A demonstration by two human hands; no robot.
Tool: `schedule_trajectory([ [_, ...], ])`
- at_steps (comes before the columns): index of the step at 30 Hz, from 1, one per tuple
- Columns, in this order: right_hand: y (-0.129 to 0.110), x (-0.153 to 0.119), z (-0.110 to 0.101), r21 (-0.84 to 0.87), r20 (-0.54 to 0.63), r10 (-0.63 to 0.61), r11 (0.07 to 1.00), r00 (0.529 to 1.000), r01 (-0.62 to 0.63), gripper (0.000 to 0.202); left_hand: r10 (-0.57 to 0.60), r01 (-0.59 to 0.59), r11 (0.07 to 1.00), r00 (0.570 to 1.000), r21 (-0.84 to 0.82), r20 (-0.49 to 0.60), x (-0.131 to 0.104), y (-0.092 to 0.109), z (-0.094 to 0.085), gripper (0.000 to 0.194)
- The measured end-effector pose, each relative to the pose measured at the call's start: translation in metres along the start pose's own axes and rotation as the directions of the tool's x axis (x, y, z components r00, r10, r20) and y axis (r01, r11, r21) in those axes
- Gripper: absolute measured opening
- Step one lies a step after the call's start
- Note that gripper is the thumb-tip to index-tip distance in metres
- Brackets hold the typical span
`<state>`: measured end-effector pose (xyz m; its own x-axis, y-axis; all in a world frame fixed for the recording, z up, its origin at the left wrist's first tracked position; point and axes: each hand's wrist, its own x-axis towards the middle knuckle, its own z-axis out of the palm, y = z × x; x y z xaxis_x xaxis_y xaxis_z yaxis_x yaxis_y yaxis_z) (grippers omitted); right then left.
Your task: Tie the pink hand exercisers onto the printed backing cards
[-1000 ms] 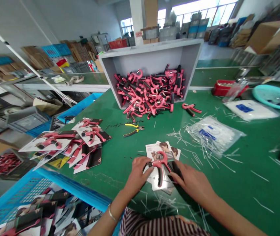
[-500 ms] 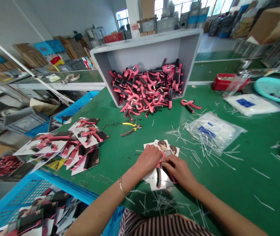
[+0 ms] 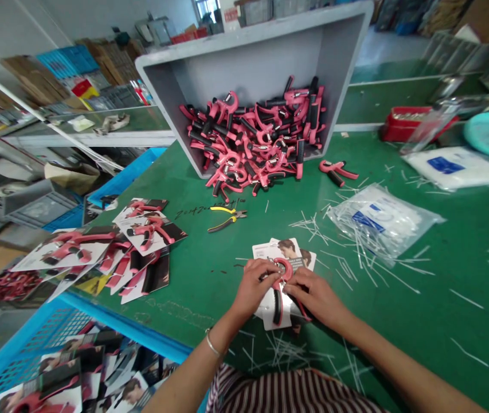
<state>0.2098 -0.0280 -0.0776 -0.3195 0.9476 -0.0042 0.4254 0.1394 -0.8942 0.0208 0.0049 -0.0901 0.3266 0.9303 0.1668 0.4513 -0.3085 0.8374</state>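
A pink hand grip exerciser [image 3: 286, 267] with black handles lies on a printed backing card [image 3: 265, 250] in front of me. More card shows beneath, slightly fanned out. My left hand [image 3: 256, 287] is closed at the left side of the grip's curved top, thumb and fingertips pinched together there. From the right, my right hand [image 3: 313, 293] pinches at the grip's middle, just under the ring. Whether a thin tie sits between my fingers is too small to tell. One black handle points toward me; the other is partly behind my right hand.
A grey bin [image 3: 253, 49] tipped toward me holds many loose grips. Yellow-handled cutters [image 3: 223, 218] lie before it. Carded grips [image 3: 141, 244] pile at left, above a blue crate [image 3: 110, 327]. White cable ties [image 3: 310, 229] scatter around a plastic bag [image 3: 382, 221] at right.
My left hand has shifted slightly left and uncovered the grip's curved top. The right hand stays pinched at its middle. The whole view has tilted downward.
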Motion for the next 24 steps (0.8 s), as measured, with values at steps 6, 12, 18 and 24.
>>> schedule_trajectory([
  [6,0.000,0.002,0.000,-0.005,0.003,0.019,1.000,1.000,-0.019,0.024,-0.006,0.006,1.000,1.000,-0.004,0.009,-0.002,0.000,-0.001,0.006],
  [12,-0.002,0.004,-0.001,-0.013,0.018,0.019,1.000,1.000,-0.019,0.023,0.007,-0.007,1.000,1.000,0.016,0.019,-0.002,0.000,0.000,0.007],
  [18,0.000,0.004,0.001,0.003,0.004,0.014,1.000,1.000,-0.014,0.022,0.034,-0.036,0.999,0.999,0.032,0.033,-0.004,-0.002,0.001,0.006],
  [24,-0.001,0.007,0.006,-0.030,-0.072,0.031,0.999,0.997,-0.033,0.027,-0.002,0.009,0.999,0.990,-0.048,0.144,-0.003,0.004,-0.012,0.011],
])
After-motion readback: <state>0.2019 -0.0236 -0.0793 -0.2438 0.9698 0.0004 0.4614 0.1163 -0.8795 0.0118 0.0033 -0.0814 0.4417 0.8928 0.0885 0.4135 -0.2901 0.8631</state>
